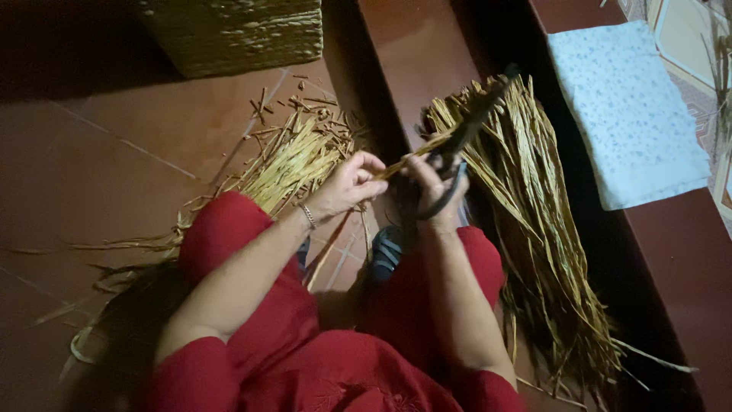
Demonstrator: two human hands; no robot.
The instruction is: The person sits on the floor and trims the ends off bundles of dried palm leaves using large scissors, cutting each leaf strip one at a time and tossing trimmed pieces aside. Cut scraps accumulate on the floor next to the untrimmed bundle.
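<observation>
My left hand (352, 183) pinches one dry straw strand (415, 152) near its end. My right hand (435, 183) grips large dark scissors (465, 133), whose blades point up and to the right along the strand. Both hands sit close together above my knees in red trousers (252, 305). A big bundle of long straw (534, 221) lies to the right of my right hand. A smaller pile of cut straw pieces (293, 160) lies to the left, behind my left hand. A thin bracelet is on my left wrist.
A woven basket (236, 34) stands at the top left on the red tiled floor (99, 168). A pale flowered cushion (629, 114) lies on a raised red step at the right. A dark sandal (385, 252) shows between my knees.
</observation>
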